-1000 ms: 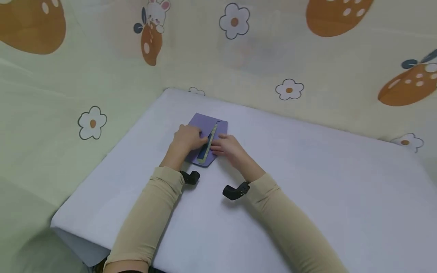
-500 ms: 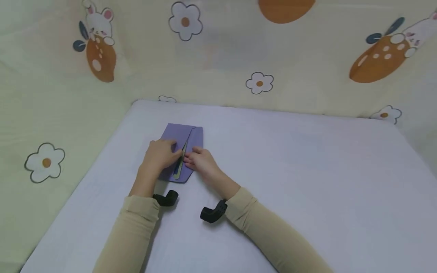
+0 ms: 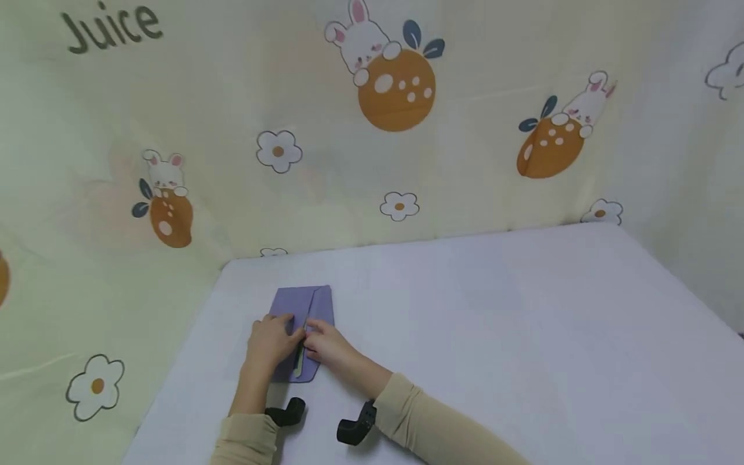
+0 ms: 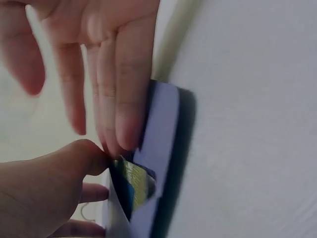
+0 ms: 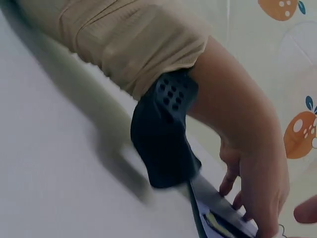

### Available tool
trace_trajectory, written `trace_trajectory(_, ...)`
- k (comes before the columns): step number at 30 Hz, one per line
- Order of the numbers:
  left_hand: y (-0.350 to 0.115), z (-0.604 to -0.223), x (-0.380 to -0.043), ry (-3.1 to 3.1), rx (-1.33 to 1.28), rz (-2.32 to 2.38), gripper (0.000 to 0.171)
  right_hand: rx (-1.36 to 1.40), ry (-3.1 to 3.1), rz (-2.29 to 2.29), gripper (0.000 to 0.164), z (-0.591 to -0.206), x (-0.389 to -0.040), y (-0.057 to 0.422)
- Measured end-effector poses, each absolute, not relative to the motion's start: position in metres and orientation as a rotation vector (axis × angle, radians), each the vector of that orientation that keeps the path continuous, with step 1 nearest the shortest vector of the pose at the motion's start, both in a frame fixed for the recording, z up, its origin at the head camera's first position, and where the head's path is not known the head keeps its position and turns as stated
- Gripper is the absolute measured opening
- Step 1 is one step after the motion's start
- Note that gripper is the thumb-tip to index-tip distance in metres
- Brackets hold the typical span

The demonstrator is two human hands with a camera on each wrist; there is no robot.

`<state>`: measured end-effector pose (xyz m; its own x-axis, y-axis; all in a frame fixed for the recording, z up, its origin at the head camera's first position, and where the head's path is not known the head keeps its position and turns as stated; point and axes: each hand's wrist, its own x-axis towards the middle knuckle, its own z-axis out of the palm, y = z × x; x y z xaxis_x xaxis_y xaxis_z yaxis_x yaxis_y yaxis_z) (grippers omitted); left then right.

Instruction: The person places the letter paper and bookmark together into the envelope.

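Observation:
A purple envelope (image 3: 293,300) lies flat toward the left of the white table, its slanted opening gaping in the lower half. A yellow-green strip with dark blue beside it (image 4: 136,181) shows inside that gap. My left hand (image 3: 270,342) grips the envelope's left panel, thumb at the lip of the opening and fingers spread on the panel. From the other side my right hand (image 3: 331,345) touches the flap beside the opening; its fingers (image 4: 129,94) run nearly straight in the left wrist view. Only a fingertip of it (image 5: 307,210) shows in the right wrist view.
Black wrist cameras sit on both wrists, the left one (image 3: 287,412) and the right one (image 3: 356,423), just in front of the envelope. The white table (image 3: 494,336) meets a printed curtain (image 3: 465,161) at its back and left edges.
The head view has tilted up and turned, so table and envelope appear lower. The envelope's opening looks narrower, and the right fingers have drawn closer to the left thumb.

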<state>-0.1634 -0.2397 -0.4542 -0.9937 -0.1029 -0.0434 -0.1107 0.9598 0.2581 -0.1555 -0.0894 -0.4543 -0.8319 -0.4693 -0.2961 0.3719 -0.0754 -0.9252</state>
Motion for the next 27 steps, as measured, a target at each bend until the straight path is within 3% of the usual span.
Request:
trace_trajectory(5,-0.227,-0.465,-0.182,3.080,-0.166,0.466,0.049,-0.372,1.980,-1.725,0.057,-0.459,-0.184,-0.049)
trace_trajectory(9,-0.200,-0.456,-0.201,3.065,-0.087,0.531,0.046,-0.558,2.574,-1.319,0.052,-0.434,-0.208,0.014)
trace_trajectory(14,-0.180,-0.426,-0.224,3.199,0.108,0.468,0.051,-0.646,3.076,-0.752,0.058,-0.402,-0.229,0.083)
trace_trajectory(21,-0.198,-0.383,-0.228,3.361,0.061,0.367,0.061,-0.591,3.322,-0.314,0.069,-0.377,-0.252,0.116)
trace_trajectory(27,-0.187,-0.393,-0.229,3.356,0.157,0.286,0.063,-0.434,3.399,-0.286,0.075,-0.386,-0.251,0.141)
